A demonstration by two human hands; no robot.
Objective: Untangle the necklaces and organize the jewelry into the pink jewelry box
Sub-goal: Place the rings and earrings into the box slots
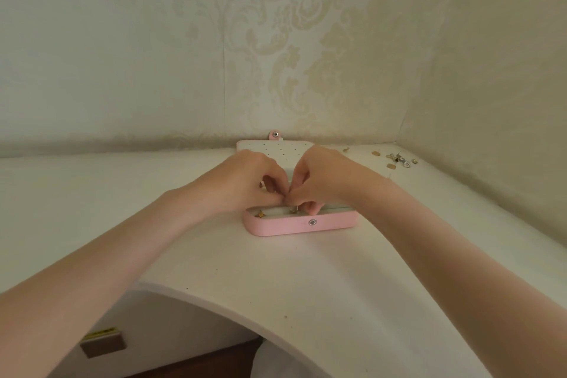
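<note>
— Nearest, on the white surface (306,285)?
— Pink jewelry box (302,225), open, its lid (276,147) leaning back against the wall.
— And the hands?
— Left hand (245,182) and right hand (325,178) meet above its tray, fingertips curled together, pinching something too small to identify.
— Farther off?
— Loose jewelry pieces (397,159) lie scattered far right, well apart.

Lying open on the white table: pink jewelry box (302,225), perforated lid (276,149) leaning back, small loose jewelry pieces (397,159) scattering well right.
</note>
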